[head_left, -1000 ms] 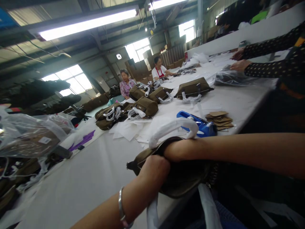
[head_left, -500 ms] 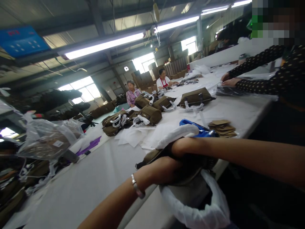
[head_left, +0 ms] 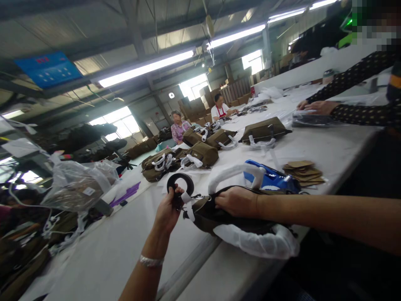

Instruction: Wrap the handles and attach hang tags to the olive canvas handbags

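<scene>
An olive-brown bag (head_left: 203, 215) lies at the near edge of the white table (head_left: 131, 234), its two handles wrapped in white material. My left hand (head_left: 169, 209), with a silver bracelet at the wrist, grips a dark rolled strap (head_left: 181, 177) beside the bag's left end. Over the bag's opening, my right hand (head_left: 234, 201) has its fingers curled at the inner edge; what they hold, if anything, is hidden. A blue tool (head_left: 269, 177) lies just behind the bag.
Brown paper pieces (head_left: 303, 172) are stacked at the right. More olive bags (head_left: 200, 154) lie farther back. At left stands a clear plastic bag (head_left: 78, 186) near purple strips (head_left: 127, 194). A co-worker's hands (head_left: 319, 107) handle plastic at the right; two people sit beyond.
My left hand has come out of the bag to the left and now holds the dark rolled strap. My right hand has drawn partly out and shows at the opening.
</scene>
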Available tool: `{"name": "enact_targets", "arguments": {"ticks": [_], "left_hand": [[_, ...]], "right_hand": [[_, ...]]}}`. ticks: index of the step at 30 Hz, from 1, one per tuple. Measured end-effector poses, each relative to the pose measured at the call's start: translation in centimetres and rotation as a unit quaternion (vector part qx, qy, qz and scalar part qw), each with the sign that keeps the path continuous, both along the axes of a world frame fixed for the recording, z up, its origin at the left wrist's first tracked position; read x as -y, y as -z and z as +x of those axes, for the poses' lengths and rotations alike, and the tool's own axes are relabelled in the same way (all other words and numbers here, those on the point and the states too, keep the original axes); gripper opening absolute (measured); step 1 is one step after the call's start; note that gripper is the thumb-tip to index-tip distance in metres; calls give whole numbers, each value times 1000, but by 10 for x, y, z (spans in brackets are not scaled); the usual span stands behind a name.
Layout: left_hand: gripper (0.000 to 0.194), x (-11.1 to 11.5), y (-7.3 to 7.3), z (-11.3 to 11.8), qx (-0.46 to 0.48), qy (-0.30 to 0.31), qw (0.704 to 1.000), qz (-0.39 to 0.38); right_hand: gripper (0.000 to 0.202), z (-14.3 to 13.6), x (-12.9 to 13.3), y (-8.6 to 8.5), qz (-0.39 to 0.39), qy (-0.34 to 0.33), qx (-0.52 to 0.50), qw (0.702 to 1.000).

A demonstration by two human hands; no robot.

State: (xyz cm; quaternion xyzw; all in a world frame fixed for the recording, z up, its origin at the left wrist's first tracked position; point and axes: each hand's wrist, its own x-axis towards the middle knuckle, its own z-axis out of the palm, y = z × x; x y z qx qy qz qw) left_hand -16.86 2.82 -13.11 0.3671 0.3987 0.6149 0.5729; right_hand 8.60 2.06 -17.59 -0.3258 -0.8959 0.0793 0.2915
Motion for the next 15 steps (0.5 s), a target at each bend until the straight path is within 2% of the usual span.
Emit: {"name": "enact_targets", "arguments": {"ticks": [2, 4, 6, 7, 9, 11, 13, 15], "left_hand": [[16, -1, 0, 5, 26, -16, 999, 10], [18, -1, -3, 10, 42, -28, 998, 28], [16, 0, -7, 11, 42, -37, 997, 47], [15, 1, -9, 9, 36, -40, 997, 55], [18, 4, -13, -1, 15, -42, 997, 60], [22, 9, -15, -20, -11, -46, 997, 53], [23, 12, -17, -44, -34, -63, 997, 39], [21, 12, -19, -65, -54, -89, 994, 23]], "right_hand": [[19, -1, -8, -8, 77, -33, 57, 995], [23, 0, -13, -12, 191, -47, 94, 976], [25, 3, -16, -11, 293, -30, 95, 951], [25, 5, -17, -10, 313, -9, 84, 946], [29, 12, -21, -7, 288, 47, 89, 952], [36, 20, -26, -6, 208, 88, 146, 963], [36, 26, -32, -7, 145, 91, 204, 964], [27, 28, -35, -11, 132, 72, 224, 963]]}}
